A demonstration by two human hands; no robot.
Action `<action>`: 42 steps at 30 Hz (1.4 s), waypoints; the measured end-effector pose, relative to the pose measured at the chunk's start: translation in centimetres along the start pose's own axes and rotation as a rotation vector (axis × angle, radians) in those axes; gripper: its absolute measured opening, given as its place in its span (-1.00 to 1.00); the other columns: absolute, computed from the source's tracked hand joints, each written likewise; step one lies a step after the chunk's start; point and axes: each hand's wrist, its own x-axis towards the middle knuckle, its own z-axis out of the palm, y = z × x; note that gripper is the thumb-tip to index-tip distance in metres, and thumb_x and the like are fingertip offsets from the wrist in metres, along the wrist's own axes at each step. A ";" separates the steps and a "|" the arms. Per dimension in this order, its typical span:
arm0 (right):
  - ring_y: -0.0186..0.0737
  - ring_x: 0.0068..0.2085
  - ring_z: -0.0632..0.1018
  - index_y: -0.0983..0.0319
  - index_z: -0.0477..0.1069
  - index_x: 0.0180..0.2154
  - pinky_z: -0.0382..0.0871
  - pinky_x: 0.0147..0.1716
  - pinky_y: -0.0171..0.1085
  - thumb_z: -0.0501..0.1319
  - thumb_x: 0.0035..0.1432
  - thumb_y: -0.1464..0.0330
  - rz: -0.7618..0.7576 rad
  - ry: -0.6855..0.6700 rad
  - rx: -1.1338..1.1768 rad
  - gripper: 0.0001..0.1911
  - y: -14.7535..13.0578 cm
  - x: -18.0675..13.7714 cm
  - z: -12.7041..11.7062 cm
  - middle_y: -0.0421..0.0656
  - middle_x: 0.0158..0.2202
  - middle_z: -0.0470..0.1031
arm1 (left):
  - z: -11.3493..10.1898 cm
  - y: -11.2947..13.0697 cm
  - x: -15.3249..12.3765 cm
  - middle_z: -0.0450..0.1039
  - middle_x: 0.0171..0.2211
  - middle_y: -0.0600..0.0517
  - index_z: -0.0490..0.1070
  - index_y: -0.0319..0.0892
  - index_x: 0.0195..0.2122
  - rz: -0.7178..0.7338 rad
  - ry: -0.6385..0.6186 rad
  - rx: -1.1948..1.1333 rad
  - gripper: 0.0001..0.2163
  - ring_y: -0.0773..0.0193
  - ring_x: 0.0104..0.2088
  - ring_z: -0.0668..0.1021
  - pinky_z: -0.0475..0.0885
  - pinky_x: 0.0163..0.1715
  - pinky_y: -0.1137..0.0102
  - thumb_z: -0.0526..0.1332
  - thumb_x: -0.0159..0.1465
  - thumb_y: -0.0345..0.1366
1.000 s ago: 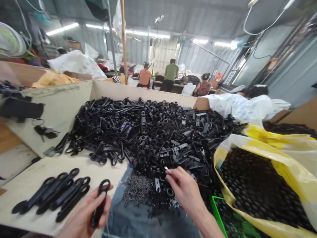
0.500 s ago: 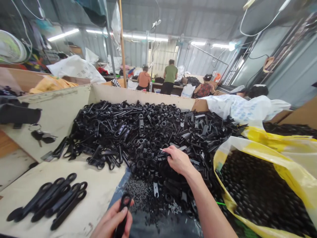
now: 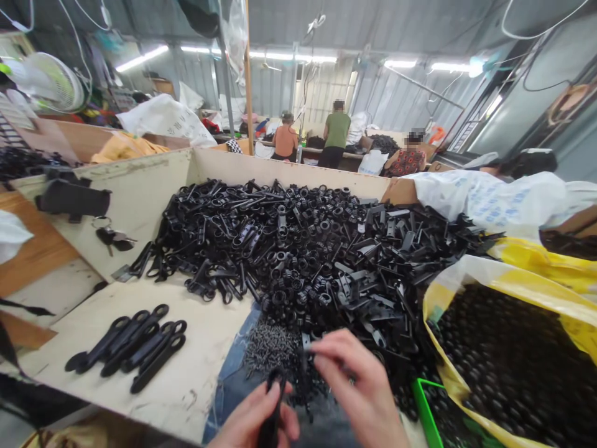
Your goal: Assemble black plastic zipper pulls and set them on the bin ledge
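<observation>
My left hand (image 3: 261,414) is closed around a black plastic handle (image 3: 269,423) with a ring at its upper end; the fingers hide much of it. Just to the right, my right hand (image 3: 357,379) has thumb and fingertips pinched together, and what is between them is too small and blurred to name. Below and between the hands lies blue denim cloth (image 3: 237,367) bearing a heap of small grey screws (image 3: 270,348). Beyond the hands spreads a large pile of black plastic parts (image 3: 289,242), with rings, looped pieces and flat strips.
Several finished-looking black handles (image 3: 135,342) lie in a row on the pale board (image 3: 186,386). At right stand a yellow-white sack (image 3: 448,354) of black pieces and a green tray (image 3: 425,410). Keys (image 3: 114,239) hang on the left wooden wall (image 3: 153,193). People (image 3: 336,134) work farther back.
My right hand has come back from the pile toward my left hand, its fingers still pinched. My left hand keeps the handle. The view has shifted, so the scene sits farther right.
</observation>
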 end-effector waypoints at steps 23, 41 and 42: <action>-0.17 -0.20 0.68 0.23 0.42 0.22 0.59 -0.23 -0.36 0.28 0.30 0.47 -0.301 0.004 -0.339 -0.54 -0.7 -9.0 4.0 -0.01 -0.13 0.60 | 3.1 -1.6 -1.9 0.46 -0.45 0.18 0.41 -0.15 -0.24 0.451 0.475 -0.053 -0.57 0.43 -0.50 0.44 0.37 -0.43 0.50 0.56 -0.07 -0.24; -0.23 -0.26 0.65 0.21 0.48 0.14 0.58 -0.30 -0.38 0.25 0.30 0.51 -0.253 0.103 -0.023 -0.61 -1.4 -9.6 5.5 -0.08 -0.23 0.61 | 2.4 -4.6 -2.0 0.62 -0.06 -0.05 0.57 -0.05 -0.02 0.391 0.155 -0.237 -0.62 0.15 -0.05 0.54 0.37 0.04 0.26 0.40 0.10 -0.29; -0.24 -0.28 0.65 0.21 0.49 0.14 0.57 -0.32 -0.38 0.24 0.31 0.50 -0.262 0.117 -0.033 -0.62 -1.4 -9.6 5.5 -0.08 -0.24 0.61 | 2.5 -4.5 -2.0 0.62 -0.06 -0.05 0.58 -0.06 -0.02 0.378 0.159 -0.245 -0.61 0.15 -0.05 0.54 0.37 0.04 0.25 0.41 0.08 -0.30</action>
